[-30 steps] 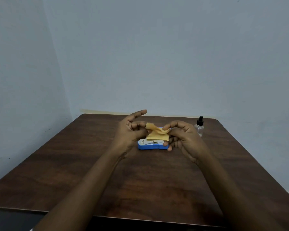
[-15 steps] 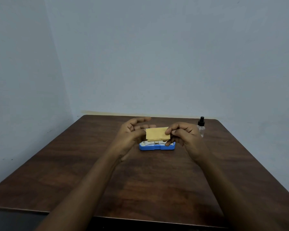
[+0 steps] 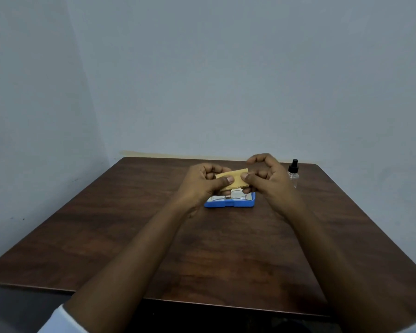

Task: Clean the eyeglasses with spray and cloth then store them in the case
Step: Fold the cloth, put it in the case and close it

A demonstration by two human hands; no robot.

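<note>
A small folded yellow cloth [image 3: 233, 180] is held just above the table between both hands. My left hand [image 3: 202, 183] pinches its left side with thumb and curled fingers. My right hand [image 3: 267, 179] pinches its right side, the index finger arched above. Directly below lies the open blue glasses case [image 3: 228, 203], with the thin-framed eyeglasses [image 3: 231, 197] lying inside it, partly hidden by my fingers. A clear spray bottle [image 3: 293, 175] with a black top stands upright to the right of my right hand.
Everything sits on a dark brown wooden table [image 3: 154, 236] pushed into a corner of pale walls. The case is near the table's far middle. The table's near edge runs across the bottom of the view.
The cloth has gone from crumpled to a flat folded strip. Both hands have shifted slightly right and closer together over the case. The view has tilted upward a little.
</note>
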